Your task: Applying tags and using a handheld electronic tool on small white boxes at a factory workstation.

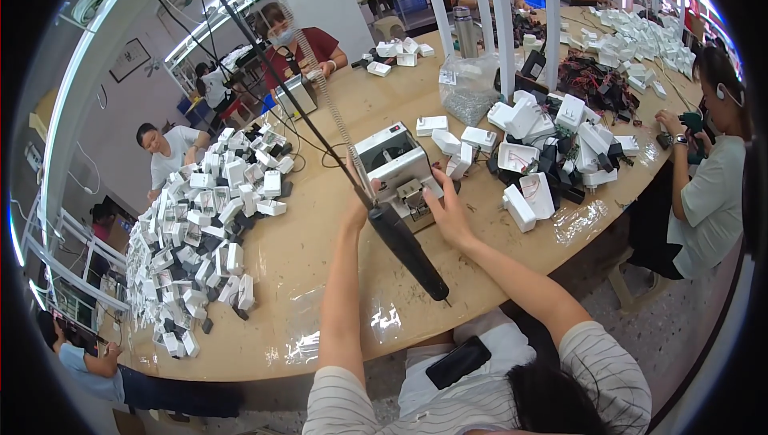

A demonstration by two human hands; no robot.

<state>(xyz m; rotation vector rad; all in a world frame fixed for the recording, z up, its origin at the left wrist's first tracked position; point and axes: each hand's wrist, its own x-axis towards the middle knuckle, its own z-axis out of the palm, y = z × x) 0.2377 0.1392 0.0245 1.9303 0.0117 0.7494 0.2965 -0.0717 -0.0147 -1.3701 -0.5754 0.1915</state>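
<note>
Gleaming boxy silver-grey machine (pixel 398 169), red button

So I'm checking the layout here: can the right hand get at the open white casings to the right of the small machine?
Probably yes: the right hand rests at the machine, and bare table separates it from the nearest casing.

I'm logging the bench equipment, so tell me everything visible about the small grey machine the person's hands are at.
The small grey machine is a boxy, metal-looking unit with a pale casing, a round dark opening on top and a red spot near its back edge. A metal fixture juts from its front. It sits upright on the tan worktable, straight ahead of the person. The right hand rests against its front right side; the left hand is at its front left, partly hidden by a hanging black tool.
</note>
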